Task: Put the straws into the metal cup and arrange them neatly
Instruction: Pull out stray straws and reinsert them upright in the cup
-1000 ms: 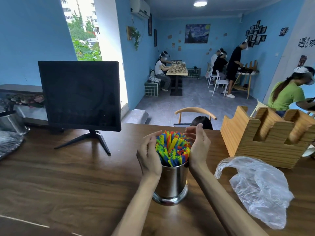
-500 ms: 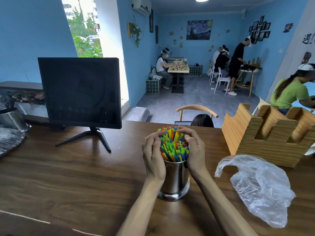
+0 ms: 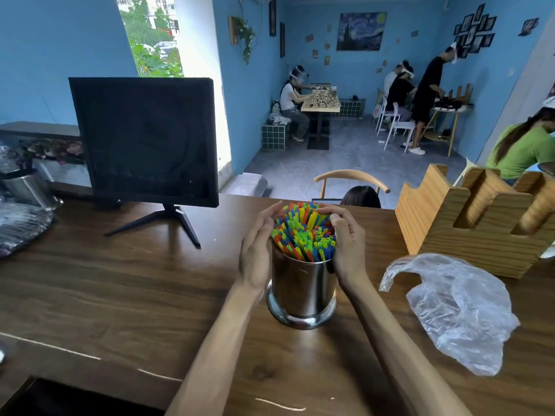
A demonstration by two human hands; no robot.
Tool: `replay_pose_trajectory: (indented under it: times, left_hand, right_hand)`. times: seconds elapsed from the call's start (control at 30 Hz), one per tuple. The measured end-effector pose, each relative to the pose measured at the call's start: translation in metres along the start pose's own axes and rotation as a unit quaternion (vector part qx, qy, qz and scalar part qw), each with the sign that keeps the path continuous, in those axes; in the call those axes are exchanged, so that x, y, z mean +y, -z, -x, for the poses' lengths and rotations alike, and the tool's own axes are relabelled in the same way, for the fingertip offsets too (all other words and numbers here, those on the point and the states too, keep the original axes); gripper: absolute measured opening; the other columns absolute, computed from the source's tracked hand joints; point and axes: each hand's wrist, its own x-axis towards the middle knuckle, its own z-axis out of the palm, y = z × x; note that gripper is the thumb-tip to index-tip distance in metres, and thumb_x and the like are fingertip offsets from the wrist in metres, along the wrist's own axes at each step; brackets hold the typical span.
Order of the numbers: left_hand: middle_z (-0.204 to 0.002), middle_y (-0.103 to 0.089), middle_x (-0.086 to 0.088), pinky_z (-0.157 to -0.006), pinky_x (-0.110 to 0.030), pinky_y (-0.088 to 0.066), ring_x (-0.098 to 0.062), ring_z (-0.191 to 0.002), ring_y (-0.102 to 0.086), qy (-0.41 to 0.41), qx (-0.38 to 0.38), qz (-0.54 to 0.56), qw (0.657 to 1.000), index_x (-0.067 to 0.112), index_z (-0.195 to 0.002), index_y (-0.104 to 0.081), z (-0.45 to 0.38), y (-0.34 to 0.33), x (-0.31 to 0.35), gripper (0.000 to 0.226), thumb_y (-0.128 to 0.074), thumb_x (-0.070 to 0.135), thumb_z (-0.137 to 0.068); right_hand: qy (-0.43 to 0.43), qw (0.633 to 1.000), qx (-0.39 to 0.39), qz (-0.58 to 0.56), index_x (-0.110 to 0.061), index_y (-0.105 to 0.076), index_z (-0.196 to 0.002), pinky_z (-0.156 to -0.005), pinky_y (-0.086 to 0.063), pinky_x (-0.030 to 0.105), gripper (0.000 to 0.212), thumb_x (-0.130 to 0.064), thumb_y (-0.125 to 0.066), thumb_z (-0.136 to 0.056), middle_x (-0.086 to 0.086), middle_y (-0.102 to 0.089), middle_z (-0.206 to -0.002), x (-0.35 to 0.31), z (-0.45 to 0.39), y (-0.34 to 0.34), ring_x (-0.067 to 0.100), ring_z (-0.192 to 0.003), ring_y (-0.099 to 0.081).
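Observation:
A shiny metal cup [image 3: 301, 291] stands on the wooden table [image 3: 120, 295], packed with upright coloured straws [image 3: 303, 232] that rise above its rim. My left hand [image 3: 256, 253] lies flat against the left side of the bundle and the cup's rim, fingers straight and pointing up. My right hand [image 3: 348, 244] cups the right side, its fingers curled over the tops of the straws at the back right. The straws' lower parts are hidden inside the cup.
A crumpled clear plastic bag [image 3: 459, 310] lies right of the cup, with a wooden slotted holder [image 3: 444, 226] behind it. A black monitor [image 3: 144, 139] stands at the back left. Another metal pot [image 3: 27, 189] and plastic-wrapped items [image 3: 21, 226] sit at far left. A person's head [image 3: 360, 197] shows beyond the table's far edge.
Half a second ago both hands wrapped tightly round the bundle. My left fingers have since straightened and eased outward, while the right hand stays curled on the straws.

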Motion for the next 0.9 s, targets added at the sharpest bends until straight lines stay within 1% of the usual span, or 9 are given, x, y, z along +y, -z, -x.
replay_pose_trajectory:
  times: [0.07, 0.17, 0.23, 0.37, 0.43, 0.6, 0.67, 0.77, 0.9]
  left_hand:
    - [-0.132, -0.064, 0.002, -0.093, -0.020, -0.052, -0.008, -0.120, -0.063, -0.006, 0.004, -0.027, 1.000, 0.012, -0.127, -0.065, -0.003, 0.008, 0.001, 0.028, -0.047, 0.009, -0.106]
    - [-0.138, -0.060, 0.001, -0.104, -0.032, -0.050, -0.013, -0.126, -0.060, -0.009, 0.022, -0.055, 0.998, 0.032, -0.118, -0.069, -0.004, 0.016, -0.002, 0.024, -0.058, 0.017, -0.102]
    - [-0.134, -0.061, -0.001, -0.100, -0.031, -0.052, -0.014, -0.122, -0.062, -0.007, 0.046, -0.072, 0.996, 0.036, -0.116, -0.070, -0.001, 0.019, -0.003, 0.023, -0.060, 0.023, -0.101]
    - [-0.103, -0.074, 0.013, -0.079, -0.018, -0.052, -0.007, -0.100, -0.067, 0.007, 0.068, -0.080, 0.994, 0.028, -0.104, -0.073, 0.004, 0.024, 0.007, 0.025, -0.057, 0.009, -0.101]
    - [-0.101, -0.077, 0.009, -0.085, -0.020, -0.053, -0.008, -0.103, -0.069, 0.015, 0.035, -0.097, 0.995, 0.022, -0.105, -0.076, 0.006, 0.025, 0.012, 0.026, -0.059, 0.004, -0.098]
    - [-0.119, -0.071, 0.001, -0.099, -0.030, -0.055, -0.011, -0.112, -0.068, -0.034, -0.008, -0.161, 0.986, 0.021, -0.113, -0.076, 0.011, 0.027, 0.011, 0.041, -0.067, -0.009, -0.087]
    - [-0.117, -0.068, 0.000, -0.094, -0.026, -0.057, -0.009, -0.110, -0.067, -0.062, -0.008, -0.191, 0.980, 0.019, -0.111, -0.078, 0.012, 0.029, 0.012, 0.039, -0.071, -0.009, -0.085]
    - [-0.108, -0.069, 0.003, -0.079, -0.006, -0.051, -0.003, -0.101, -0.066, -0.097, 0.014, -0.252, 0.963, 0.023, -0.102, -0.080, 0.013, 0.030, 0.019, 0.032, -0.077, -0.003, -0.083]
    - [-0.100, -0.072, 0.007, -0.073, -0.005, -0.050, 0.001, -0.093, -0.068, -0.112, 0.028, -0.278, 0.954, 0.026, -0.096, -0.080, 0.015, 0.029, 0.026, 0.032, -0.079, -0.002, -0.081]
  right_hand:
    - [-0.010, 1.000, 0.001, -0.005, -0.025, -0.073, -0.090, -0.090, -0.055, 0.046, 0.025, -0.023, -0.047, -0.091, 0.005, -0.071, -0.114, -0.001, 0.002, 0.000, 0.025, -0.110, -0.065]
    - [-0.017, 1.000, 0.004, -0.007, -0.025, -0.072, -0.090, -0.088, -0.057, 0.043, 0.026, -0.023, -0.047, -0.092, 0.004, -0.071, -0.114, -0.003, 0.003, 0.000, 0.023, -0.110, -0.066]
    - [-0.017, 1.000, 0.006, -0.005, -0.024, -0.072, -0.091, -0.086, -0.057, 0.038, 0.026, -0.024, -0.046, -0.092, 0.003, -0.071, -0.115, -0.004, 0.003, 0.000, 0.022, -0.110, -0.066]
    - [-0.024, 1.000, 0.005, -0.009, -0.022, -0.071, -0.095, -0.082, -0.058, 0.032, 0.025, -0.024, -0.046, -0.095, -0.002, -0.071, -0.112, -0.004, 0.005, 0.001, 0.015, -0.107, -0.067]
    - [-0.026, 1.000, 0.006, -0.011, -0.023, -0.072, -0.095, -0.083, -0.059, 0.035, 0.025, -0.020, -0.046, -0.098, -0.004, -0.071, -0.113, -0.003, 0.005, 0.001, 0.014, -0.108, -0.067]
    - [-0.025, 0.999, 0.016, -0.013, -0.019, -0.072, -0.096, -0.088, -0.058, 0.037, 0.026, -0.025, -0.047, -0.093, -0.004, -0.072, -0.112, -0.002, 0.005, 0.000, 0.015, -0.109, -0.067]
    - [-0.025, 1.000, 0.015, -0.011, -0.020, -0.072, -0.097, -0.088, -0.058, 0.037, 0.026, -0.025, -0.047, -0.093, -0.005, -0.072, -0.113, -0.003, 0.005, 0.000, 0.015, -0.109, -0.067]
    - [-0.028, 0.999, 0.013, -0.019, -0.021, -0.072, -0.096, -0.087, -0.058, 0.037, 0.025, -0.026, -0.048, -0.093, -0.004, -0.072, -0.114, -0.003, 0.007, 0.000, 0.015, -0.110, -0.067]
    - [-0.031, 0.999, 0.011, -0.016, -0.022, -0.072, -0.096, -0.092, -0.058, 0.045, 0.025, -0.028, -0.048, -0.093, -0.003, -0.071, -0.116, -0.003, 0.008, -0.001, 0.017, -0.111, -0.066]
